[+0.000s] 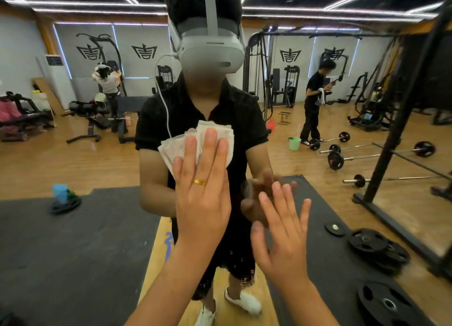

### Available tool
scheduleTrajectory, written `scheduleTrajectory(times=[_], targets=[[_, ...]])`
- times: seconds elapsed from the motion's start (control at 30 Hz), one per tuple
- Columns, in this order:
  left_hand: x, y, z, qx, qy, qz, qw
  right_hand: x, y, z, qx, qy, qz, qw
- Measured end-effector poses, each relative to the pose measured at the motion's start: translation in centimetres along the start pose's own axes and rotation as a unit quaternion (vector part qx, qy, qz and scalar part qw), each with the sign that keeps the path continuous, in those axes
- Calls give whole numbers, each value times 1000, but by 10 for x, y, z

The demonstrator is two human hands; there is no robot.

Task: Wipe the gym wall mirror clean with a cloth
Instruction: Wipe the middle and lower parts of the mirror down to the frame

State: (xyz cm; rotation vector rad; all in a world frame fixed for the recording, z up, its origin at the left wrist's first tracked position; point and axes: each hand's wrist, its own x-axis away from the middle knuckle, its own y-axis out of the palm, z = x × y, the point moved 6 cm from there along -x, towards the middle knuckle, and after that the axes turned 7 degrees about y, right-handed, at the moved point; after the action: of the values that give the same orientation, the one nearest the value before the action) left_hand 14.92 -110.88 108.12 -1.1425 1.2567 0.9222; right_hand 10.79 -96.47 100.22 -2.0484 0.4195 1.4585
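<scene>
The mirror fills almost the whole view and shows a gym with a wooden floor. In the middle of it is the reflection of the person in a black shirt with a grey headset. A black mat lies on the floor, low in the reflection. The left hand is flat, with straight fingers, and it presses the cloth against the glass at chest height. The right hand is released, fingers spread, holding nothing. It is near the glass, lower and to the right; I cannot tell if it touches. Weight plates lie at the lower right. A green bucket stands further back. The left hand wears a gold ring.
</scene>
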Motion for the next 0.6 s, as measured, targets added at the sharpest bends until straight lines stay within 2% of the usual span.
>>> scheduleTrajectory(times=[0.13, 0.37, 0.47, 0.6], targets=[[5, 1, 3, -2, -8, 9, 1000, -18, -24, 50, 25, 45, 48, 998], [29, 12, 17, -2, -44, 20, 999, -25, -32, 85, 34, -60, 65, 995], [54, 24, 32, 12, -101, 18, 995, -21, -27, 88, 38, -72, 79, 994], [72, 34, 46, 5, -87, 7, 996, -16, -24, 92, 25, -68, 88, 993]])
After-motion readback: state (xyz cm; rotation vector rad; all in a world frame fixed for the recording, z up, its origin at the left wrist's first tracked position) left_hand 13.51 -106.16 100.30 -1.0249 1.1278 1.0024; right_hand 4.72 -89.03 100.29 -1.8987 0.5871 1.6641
